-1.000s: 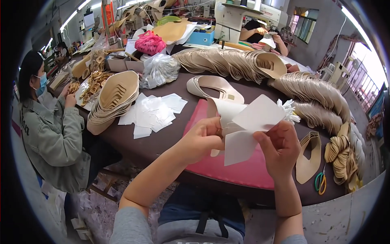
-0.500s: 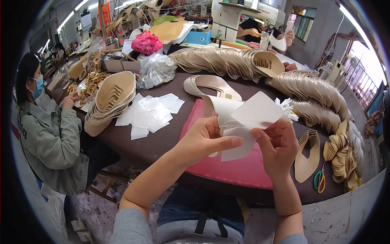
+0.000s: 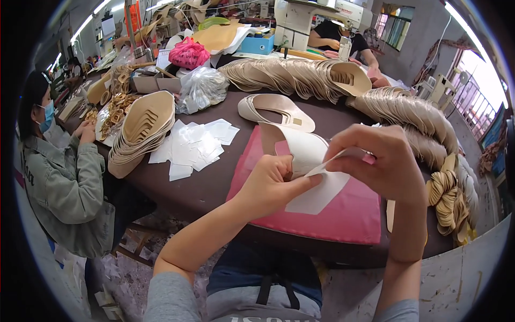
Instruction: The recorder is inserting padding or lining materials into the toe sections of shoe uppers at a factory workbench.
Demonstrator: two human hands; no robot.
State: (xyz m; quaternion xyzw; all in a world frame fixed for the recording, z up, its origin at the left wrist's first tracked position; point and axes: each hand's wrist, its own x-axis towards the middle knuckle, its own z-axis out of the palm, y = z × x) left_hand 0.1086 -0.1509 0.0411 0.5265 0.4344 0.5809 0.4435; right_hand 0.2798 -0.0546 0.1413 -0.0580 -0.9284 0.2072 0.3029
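Note:
My left hand (image 3: 271, 185) is closed around a curved shoe upper (image 3: 304, 147), beige outside with a white lining, its thumb pressing down a white sheet piece (image 3: 322, 197). My right hand (image 3: 383, 158) pinches a thin white edge just right of that thumb, bending it upward. Whether this edge is a separate layer or part of the same piece, I cannot tell. Both hands hover above a pink mat (image 3: 346, 228). Beyond them lies a small stack of cut-out uppers (image 3: 295, 119). Loose white pieces (image 3: 196, 145) form a pile to the left.
A long row of nested beige uppers (image 3: 284, 78) curves along the far and right sides of the brown table (image 3: 166, 196). More stacked uppers (image 3: 145, 126) stand at left, beside a masked person (image 3: 67, 177). Behind are a clear plastic bag (image 3: 203, 88), a pink bag (image 3: 189, 52) and a sewing machine (image 3: 292, 29).
My right hand has moved up and right, turning over, and the white piece it raised is now folded near my left thumb. The left hand keeps its grip on the shoe upper.

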